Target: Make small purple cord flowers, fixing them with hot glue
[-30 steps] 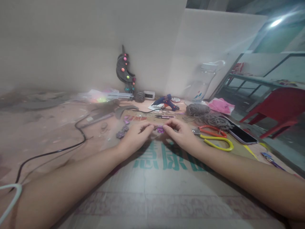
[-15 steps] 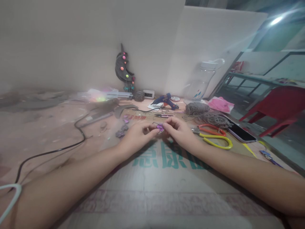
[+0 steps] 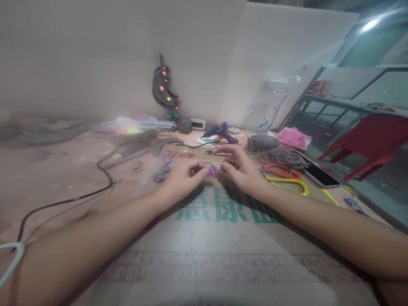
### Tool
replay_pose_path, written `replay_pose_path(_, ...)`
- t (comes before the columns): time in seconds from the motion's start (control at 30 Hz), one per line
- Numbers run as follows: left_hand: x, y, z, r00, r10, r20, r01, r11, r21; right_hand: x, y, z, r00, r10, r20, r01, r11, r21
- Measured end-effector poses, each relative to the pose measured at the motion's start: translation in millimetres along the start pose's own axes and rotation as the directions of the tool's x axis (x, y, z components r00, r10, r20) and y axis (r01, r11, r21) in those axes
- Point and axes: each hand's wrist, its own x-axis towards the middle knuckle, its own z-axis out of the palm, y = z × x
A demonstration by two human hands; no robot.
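Between thumb and fingertips, my left hand (image 3: 188, 176) pinches a small purple piece (image 3: 212, 171) with a thin dark loop above it; its exact kind is too small to tell. Just to the right of that piece, my right hand (image 3: 240, 170) holds nothing, its fingers apart and curved. Thread snips (image 3: 219, 153) lie behind the right fingers. Left of my left hand sit several grey-purple clustered pieces (image 3: 162, 173) and purple bits (image 3: 167, 158). Under both hands lies a printed cardboard sheet (image 3: 204, 238).
A blue glue gun (image 3: 221, 132), grey yarn (image 3: 263, 144) and a clear bottle (image 3: 267, 106) stand at the back. Pliers with yellow handles (image 3: 293, 183), red handles (image 3: 282, 171) and a phone (image 3: 321, 175) are at right. A black cable (image 3: 79, 198) crosses the left. A decorated moon (image 3: 162, 87) hangs on the wall.
My right hand has let go of the purple piece and moved slightly right, its fingers spreading. The left hand keeps hold of the piece, which now shows more fully.
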Motion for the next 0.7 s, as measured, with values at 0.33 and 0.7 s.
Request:
replay_pose_path(0.33, -2.6, 9.4, -1.1, 0.995, 0.02, 0.099, -0.027, 0.998, 0.065, 3.1, 7.5, 2.5, 0.966, 0.111, 0.232, -0.119, 0.993, 0.018)
replay_pose_path(0.7, 0.4, 3.4, -2.1, 0.996, 0.05, 0.08, -0.048, 0.999, -0.023, 0.9, 2.2, 3.8, 0.945, 0.066, 0.32, -0.132, 0.973, 0.191)
